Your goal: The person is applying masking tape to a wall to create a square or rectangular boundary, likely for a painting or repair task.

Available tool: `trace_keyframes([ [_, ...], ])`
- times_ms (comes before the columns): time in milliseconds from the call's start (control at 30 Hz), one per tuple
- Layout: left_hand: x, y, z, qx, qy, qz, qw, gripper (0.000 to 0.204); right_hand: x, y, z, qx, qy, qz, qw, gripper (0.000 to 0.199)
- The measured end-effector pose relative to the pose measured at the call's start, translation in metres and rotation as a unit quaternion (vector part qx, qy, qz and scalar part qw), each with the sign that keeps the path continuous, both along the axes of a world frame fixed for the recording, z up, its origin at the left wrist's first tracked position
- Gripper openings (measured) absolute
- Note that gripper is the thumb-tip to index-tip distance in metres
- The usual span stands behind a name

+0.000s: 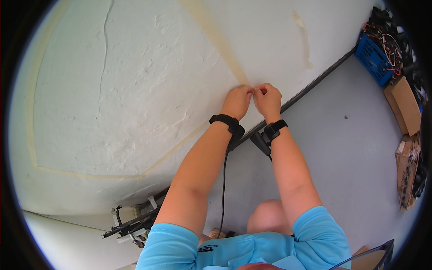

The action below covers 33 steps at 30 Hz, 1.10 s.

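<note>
A strip of beige masking tape [219, 45] runs down the white wall and narrows to its lower end at my fingertips. My left hand [237, 101] is closed in a pinch at that end, close against the wall. Beside it my right hand [268, 100] pinches at the same spot, thumb and forefinger together, the fingertips of both hands nearly touching. The very end of the tape is mostly hidden by the fingers. Each wrist wears a black strap with a small device, the left strap [225, 119] and the right strap [275, 129].
More tape [85, 174] outlines an area of the cracked wall [135, 90]. Dark skirting [315, 82] meets the grey floor [346, 148]. A blue crate [373, 58] of cables and cardboard boxes [407, 105] stand at right; a black metal frame [130, 226] is lower left.
</note>
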<state>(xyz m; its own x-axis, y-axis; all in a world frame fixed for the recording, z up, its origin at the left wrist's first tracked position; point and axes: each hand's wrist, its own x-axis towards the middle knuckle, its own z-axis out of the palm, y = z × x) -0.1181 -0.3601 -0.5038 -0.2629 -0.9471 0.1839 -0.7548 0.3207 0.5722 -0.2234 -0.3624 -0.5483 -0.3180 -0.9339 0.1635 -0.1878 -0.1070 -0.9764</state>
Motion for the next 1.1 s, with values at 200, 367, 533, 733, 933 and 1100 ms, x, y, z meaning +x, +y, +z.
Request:
trace_keyframes([
  [200,0.000,0.002,0.000,-0.023,-0.019,0.011,0.999,0.015,-0.058,-0.007,-0.025,-0.034,0.031,-0.174,0.984,0.014],
  [367,-0.003,-0.001,-0.006,-0.040,-0.045,0.008,0.998,0.015,-0.150,0.021,-0.078,-0.033,-0.120,-0.187,0.974,0.020],
  [533,0.011,-0.009,-0.006,-0.042,-0.040,-0.010,0.998,0.017,-0.222,0.092,-0.129,0.062,0.052,-0.236,0.968,0.022],
  [733,-0.009,0.021,0.006,0.064,-0.044,-0.047,0.996,0.017,-0.238,0.120,-0.197,0.102,0.354,-0.107,0.924,0.023],
  [933,0.056,0.173,-0.019,0.239,-0.088,-0.177,0.951,0.016,-0.187,0.078,-0.199,0.184,0.502,0.058,0.843,0.043],
  [1100,0.144,0.295,-0.020,0.391,0.202,0.249,0.863,0.017,-0.151,0.039,-0.216,0.234,0.526,0.070,0.815,0.051],
])
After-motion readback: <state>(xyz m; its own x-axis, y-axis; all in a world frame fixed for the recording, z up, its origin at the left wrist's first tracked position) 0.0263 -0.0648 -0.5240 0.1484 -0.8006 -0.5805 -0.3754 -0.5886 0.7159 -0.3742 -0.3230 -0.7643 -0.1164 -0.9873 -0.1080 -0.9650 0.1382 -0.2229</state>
